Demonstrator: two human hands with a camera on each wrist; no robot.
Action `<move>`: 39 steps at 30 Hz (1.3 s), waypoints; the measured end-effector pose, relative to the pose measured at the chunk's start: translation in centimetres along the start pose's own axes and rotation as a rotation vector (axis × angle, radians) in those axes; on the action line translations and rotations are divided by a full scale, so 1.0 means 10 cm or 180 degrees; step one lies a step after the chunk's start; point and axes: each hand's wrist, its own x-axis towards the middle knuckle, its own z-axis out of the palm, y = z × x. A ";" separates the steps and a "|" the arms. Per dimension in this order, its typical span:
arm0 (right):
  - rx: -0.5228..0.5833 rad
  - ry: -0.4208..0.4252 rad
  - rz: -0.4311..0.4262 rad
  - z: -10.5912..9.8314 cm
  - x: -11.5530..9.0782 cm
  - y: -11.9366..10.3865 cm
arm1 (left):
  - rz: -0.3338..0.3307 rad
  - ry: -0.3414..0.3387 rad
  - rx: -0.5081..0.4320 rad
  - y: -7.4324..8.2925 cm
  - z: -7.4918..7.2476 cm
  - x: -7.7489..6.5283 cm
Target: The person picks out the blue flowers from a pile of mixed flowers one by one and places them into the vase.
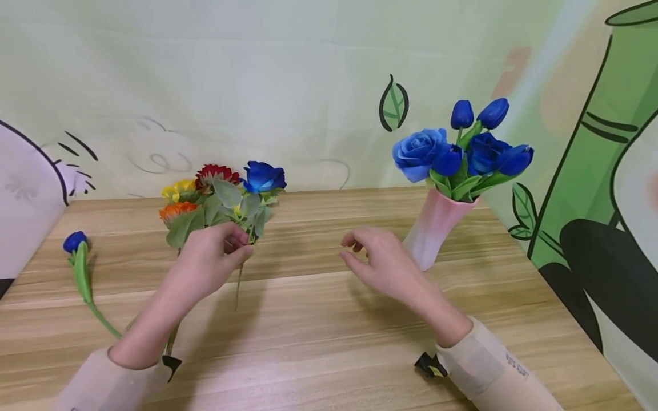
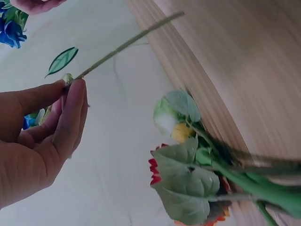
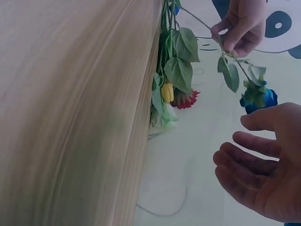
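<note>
Between thumb and fingers my left hand (image 1: pixel 213 257) pinches the stem of a blue rose (image 1: pixel 264 177), its bloom upright above the hand. In the left wrist view the bare lower stem (image 2: pixel 136 41) sticks out past the fingertips. My right hand (image 1: pixel 385 260) hovers over the table with loosely bent fingers and holds nothing; in the right wrist view it is near the rose bloom (image 3: pixel 265 99). Just right of it stands a pink and white vase (image 1: pixel 437 222) with several blue flowers, roses and tulips, in it.
Behind my left hand lies a bunch with a red flower (image 1: pixel 216 174), an orange flower (image 1: pixel 177 211), a yellow flower (image 1: pixel 180 190) and leaves. A single blue tulip (image 1: pixel 75 241) lies at the table's left. A printed cloth (image 1: pixel 308 103) hangs behind the wooden table (image 1: pixel 308 342).
</note>
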 end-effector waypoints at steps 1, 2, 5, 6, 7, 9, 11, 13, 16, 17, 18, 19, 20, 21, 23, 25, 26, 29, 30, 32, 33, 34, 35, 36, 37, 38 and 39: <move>0.0022 0.0010 -0.0040 0.01 0.00 -0.01 | 0.0005 -0.0015 -0.0036 0.01 0.01 0.00; 0.0060 0.0008 -0.0070 0.02 0.01 -0.01 | 0.0012 -0.0035 -0.0075 0.03 0.03 0.00; 0.0148 -0.0064 -0.0091 0.04 0.02 -0.03 | 0.0054 -0.0080 -0.0133 0.06 0.07 0.00; 0.0174 -0.0107 -0.0065 0.05 0.02 -0.05 | 0.0069 -0.0097 -0.0154 0.07 0.08 0.00; 0.0221 -0.0161 -0.0033 0.06 0.02 -0.06 | 0.0090 -0.0110 -0.0178 0.08 0.10 0.00; 0.0350 -0.0292 0.0043 0.06 0.02 -0.10 | 0.0115 -0.0148 -0.0236 0.10 0.13 0.00; 0.0513 -0.0411 0.0110 0.07 0.03 -0.14 | 0.0151 -0.0150 -0.0283 0.13 0.16 0.00; 0.0708 -0.0505 0.0140 0.08 0.04 -0.18 | 0.0206 -0.0117 -0.0311 0.15 0.19 0.00; 0.0893 -0.0599 0.0133 0.10 0.05 -0.23 | 0.0322 -0.0043 -0.0336 0.18 0.24 0.01; 0.0921 -0.0624 0.0130 0.11 0.06 -0.24 | 0.0346 -0.0033 -0.0350 0.20 0.25 0.02; 0.0950 -0.0652 0.0138 0.12 0.06 -0.25 | 0.0374 -0.0018 -0.0362 0.21 0.26 0.02; 0.0969 -0.0678 0.0149 0.13 0.06 -0.26 | 0.0401 -0.0010 -0.0378 0.22 0.27 0.02; 0.0991 -0.0705 0.0162 0.14 0.07 -0.27 | 0.0423 0.0000 -0.0390 0.23 0.29 0.03; 0.1007 -0.0724 0.0174 0.14 0.07 -0.27 | 0.0436 0.0011 -0.0399 0.24 0.30 0.03; 0.1045 -0.0753 0.0199 0.16 0.08 -0.29 | 0.0466 0.0034 -0.0430 0.26 0.32 0.03; 0.1104 -0.0770 0.0212 0.17 0.08 -0.30 | 0.0493 0.0053 -0.0503 0.28 0.34 0.03; 0.1144 -0.0779 0.0215 0.17 0.09 -0.30 | 0.0510 0.0064 -0.0544 0.29 0.35 0.03; 0.1287 -0.0819 0.0212 0.19 0.09 -0.32 | 0.0565 0.0095 -0.0649 0.32 0.38 0.03; 0.1327 -0.0836 0.0214 0.19 0.10 -0.33 | 0.0586 0.0106 -0.0687 0.33 0.38 0.03; 0.1396 -0.0871 0.0214 0.20 0.10 -0.34 | 0.0609 0.0122 -0.0743 0.35 0.39 0.04; 0.1415 -0.0881 0.0216 0.21 0.10 -0.35 | 0.0611 0.0128 -0.0773 0.36 0.40 0.04; 0.1429 -0.0884 0.0223 0.21 0.10 -0.36 | 0.0609 0.0126 -0.0809 0.37 0.40 0.04; 0.1436 -0.0883 0.0237 0.22 0.10 -0.36 | 0.0599 0.0123 -0.0845 0.37 0.41 0.04; 0.1457 -0.0877 0.0251 0.22 0.10 -0.37 | 0.0591 0.0121 -0.0878 0.38 0.41 0.04; 0.1477 -0.0870 0.0265 0.23 0.10 -0.38 | 0.0577 0.0118 -0.0899 0.38 0.42 0.04; 0.1502 -0.0862 0.0282 0.24 0.10 -0.39 | 0.0578 0.0118 -0.0924 0.39 0.42 0.03; 0.1531 -0.0850 0.0299 0.24 0.10 -0.39 | 0.0574 0.0121 -0.0939 0.39 0.43 0.03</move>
